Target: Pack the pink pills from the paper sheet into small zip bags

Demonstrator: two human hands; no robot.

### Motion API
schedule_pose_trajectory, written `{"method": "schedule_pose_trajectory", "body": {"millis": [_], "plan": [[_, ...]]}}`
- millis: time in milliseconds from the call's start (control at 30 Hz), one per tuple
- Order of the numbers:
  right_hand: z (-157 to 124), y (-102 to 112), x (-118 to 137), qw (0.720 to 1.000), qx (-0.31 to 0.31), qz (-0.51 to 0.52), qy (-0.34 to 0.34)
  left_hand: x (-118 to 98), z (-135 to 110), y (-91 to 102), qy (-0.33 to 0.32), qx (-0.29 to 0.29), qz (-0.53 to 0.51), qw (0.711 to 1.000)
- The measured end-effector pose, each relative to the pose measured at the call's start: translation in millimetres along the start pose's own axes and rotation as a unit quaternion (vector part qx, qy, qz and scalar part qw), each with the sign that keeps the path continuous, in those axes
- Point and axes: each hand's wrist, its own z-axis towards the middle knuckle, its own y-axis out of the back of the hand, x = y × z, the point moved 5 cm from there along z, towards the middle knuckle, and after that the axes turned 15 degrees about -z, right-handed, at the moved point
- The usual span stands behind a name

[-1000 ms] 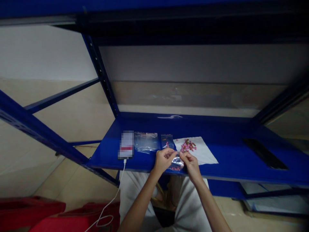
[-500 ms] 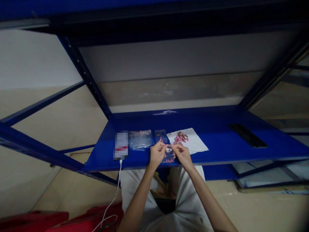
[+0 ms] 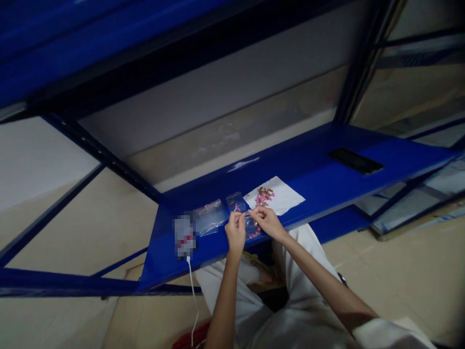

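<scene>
Between my hands hangs a small clear zip bag (image 3: 251, 226) with pink bits at its bottom. My left hand (image 3: 236, 230) pinches the bag's upper left corner, fingers closed. At the top edge, my right hand (image 3: 267, 220) pinches too, its fingertips close to the left ones. Just beyond them lies a second small zip bag (image 3: 235, 199), holding a few pink pieces and something brownish. A white paper sheet (image 3: 286, 198) lies to the right, bearing a heap of pink and brown-green small pieces (image 3: 264, 196). Their exact kind is too small to tell.
Larger clear zip bags (image 3: 209, 217) lie left of my hands. Beside them is a blurred-out device (image 3: 184, 235) with a white cable (image 3: 192, 286) hanging off the front edge. A black phone (image 3: 355, 160) rests farther right on the blue shelf (image 3: 298, 165). Another blue shelf (image 3: 145, 39) hangs overhead.
The view has tilted and shifted. My fingertips have moved along the top of the bag, the right hand now nearer the left. Both hands still pinch it.
</scene>
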Motion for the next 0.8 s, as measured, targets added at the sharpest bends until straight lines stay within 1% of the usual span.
{"method": "schedule_pose_trajectory", "body": {"millis": [200, 333, 500, 633, 800], "plan": [[-1.8, 4.4, 0.0, 1.0, -0.006, 0.008, 0.005, -1.3, -0.2, -3.2, 0.032, 0.024, -0.028, 0.999], [-1.4, 8.2, -0.5, 1.0, -0.019, 0.01, 0.015, -0.2, -0.8, -3.4, 0.02, 0.031, -0.011, 0.999], [-3.7, 10.0, 0.4, 1.0, -0.021, 0.02, 0.002, -1.7, -0.4, -1.9, 0.002, 0.025, 0.015, 1.0], [-4.9, 6.1, -0.1, 1.0, 0.016, 0.007, 0.026, -3.2, -0.7, 0.1, -0.017, 0.013, 0.03, 0.999], [-2.7, 1.8, -1.7, 0.997, 0.064, 0.015, 0.044, -7.9, -5.3, 2.0, -0.069, -0.005, 0.111, 0.991]]}}
